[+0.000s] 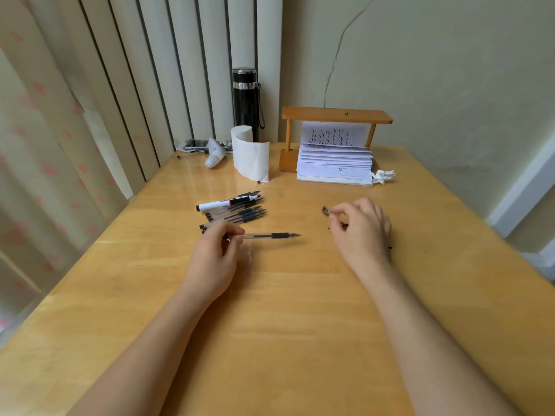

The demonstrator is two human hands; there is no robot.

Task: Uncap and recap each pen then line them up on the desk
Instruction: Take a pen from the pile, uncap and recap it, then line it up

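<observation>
My left hand [214, 259] grips the back end of a clear pen [270, 235] with a black grip. The pen is uncapped and its bare tip points right, just above the desk. My right hand [362, 228] pinches a small dark pen cap [326, 211] between its fingertips, about a hand's width right of the tip. Beyond my left hand lies a loose bunch of several pens [237, 213] with their bare tips pointing right. A white marker [228, 203] with a black and red band lies across the far side of the bunch.
The wooden desk [285, 310] carries a paper roll [250, 154], a black flask [245, 100], a wooden stand [336, 115] over a stack of papers [335, 165], a crumpled tissue [383, 175] and clutter [207, 148] at the back left. Curtains hang left; a wall stands right.
</observation>
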